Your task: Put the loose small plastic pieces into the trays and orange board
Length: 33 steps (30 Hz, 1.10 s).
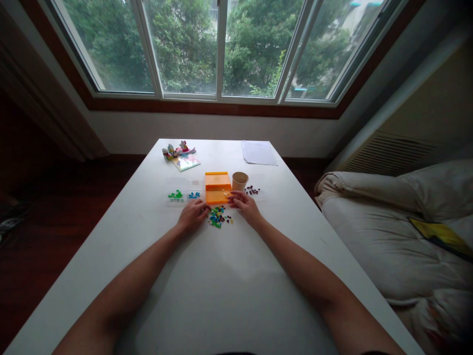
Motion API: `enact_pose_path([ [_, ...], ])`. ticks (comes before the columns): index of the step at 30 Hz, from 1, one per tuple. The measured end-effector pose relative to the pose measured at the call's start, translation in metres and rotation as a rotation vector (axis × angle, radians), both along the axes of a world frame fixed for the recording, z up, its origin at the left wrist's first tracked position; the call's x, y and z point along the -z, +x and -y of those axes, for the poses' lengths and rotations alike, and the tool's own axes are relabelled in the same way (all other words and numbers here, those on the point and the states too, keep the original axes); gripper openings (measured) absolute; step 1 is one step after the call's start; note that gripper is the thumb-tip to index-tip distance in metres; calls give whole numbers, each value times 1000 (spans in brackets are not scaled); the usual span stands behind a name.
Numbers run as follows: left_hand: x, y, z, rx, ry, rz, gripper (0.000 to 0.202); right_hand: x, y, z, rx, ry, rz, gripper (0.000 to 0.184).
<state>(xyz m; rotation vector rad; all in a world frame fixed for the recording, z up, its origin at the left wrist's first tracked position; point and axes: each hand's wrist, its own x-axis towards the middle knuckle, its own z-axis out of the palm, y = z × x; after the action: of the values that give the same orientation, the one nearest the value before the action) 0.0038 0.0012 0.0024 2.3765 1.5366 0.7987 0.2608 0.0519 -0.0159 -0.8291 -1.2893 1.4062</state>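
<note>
Bare table (221,296) nearest. Left hand (192,217) and right hand (246,206), fingers loosely curled, touch small bricks (219,217): light, rigid, slippery; pinch each by its sides.

The surface (229,286) looked smooth, matt white; the orange tray (217,187) and small bricks (219,217) glossy plastic; the cup (240,180) matt paper.

On the table (221,296), the bead pile (219,217) lies before the tray (217,187), with the cup (240,181) right of it.
</note>
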Motion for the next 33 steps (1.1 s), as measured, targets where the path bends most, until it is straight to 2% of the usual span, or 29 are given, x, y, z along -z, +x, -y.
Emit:
enact_pose_path([
  [4,0,0,0,7,2,4,21,2,-1,2,34,50,138,30],
  [10,-1,0,1,0,-3,3,20,-7,-4,15,28,431,594,18],
  [14,-1,1,1,-5,3,3,21,-9,-7,21,32,584,793,20],
  [21,-2,2,1,1,7,-2,22,-4,-12,21,-3,699,1052,33],
  [29,-2,1,1,12,2,7,21,-6,-9,22,70,697,1063,18],
  [33,-2,1,1,11,8,1,21,-6,-7,21,62,696,1039,11],
])
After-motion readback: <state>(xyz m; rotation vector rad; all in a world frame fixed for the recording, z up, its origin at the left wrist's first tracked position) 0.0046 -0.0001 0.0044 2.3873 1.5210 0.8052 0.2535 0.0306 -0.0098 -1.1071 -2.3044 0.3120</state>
